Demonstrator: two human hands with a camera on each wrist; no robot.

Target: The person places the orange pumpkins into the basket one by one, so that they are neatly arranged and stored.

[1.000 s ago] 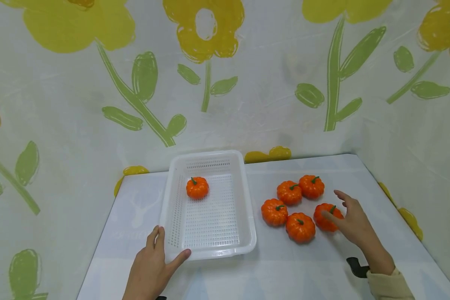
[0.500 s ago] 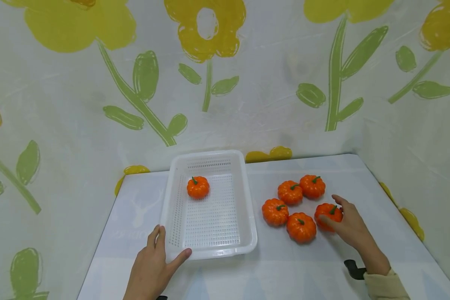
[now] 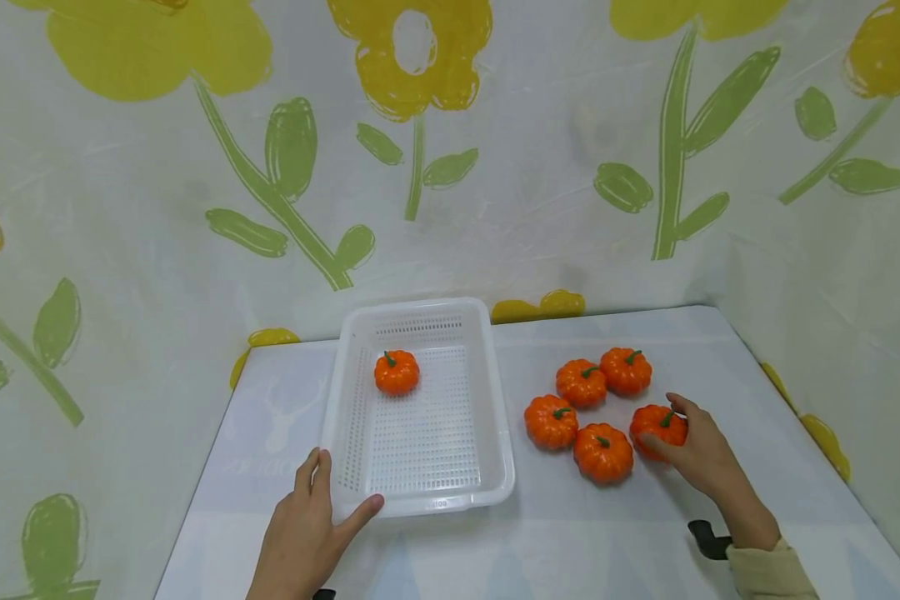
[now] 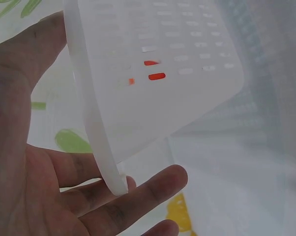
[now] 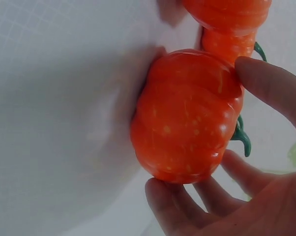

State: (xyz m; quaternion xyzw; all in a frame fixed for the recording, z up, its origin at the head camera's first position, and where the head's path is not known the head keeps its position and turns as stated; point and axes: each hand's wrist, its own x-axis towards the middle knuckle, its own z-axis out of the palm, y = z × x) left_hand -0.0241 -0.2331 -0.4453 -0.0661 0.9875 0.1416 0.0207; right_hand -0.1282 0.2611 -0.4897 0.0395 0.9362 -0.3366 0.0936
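A white plastic basket (image 3: 498, 417) with slotted walls stands left of centre, one orange toy pumpkin (image 3: 397, 372) with a green stem inside it. At its near left corner my left hand (image 3: 300, 529) touches the rim, thumb on the front edge and fairly straight fingers along the left side. Over on the right, my right hand (image 3: 701, 454) holds another pumpkin (image 5: 187, 118) between thumb and fingertips; it still rests on the table. Several more pumpkins (image 3: 603, 454) sit just left of that hand.
The pale table (image 3: 570, 542) ends at a flower-printed cloth wall (image 3: 525, 208) behind and at both sides. A black strap piece (image 3: 708, 540) shows by the right wrist.
My right hand has moved slightly in and its thumb and fingers have closed around the rightmost pumpkin. The left hand and the basket stay put.
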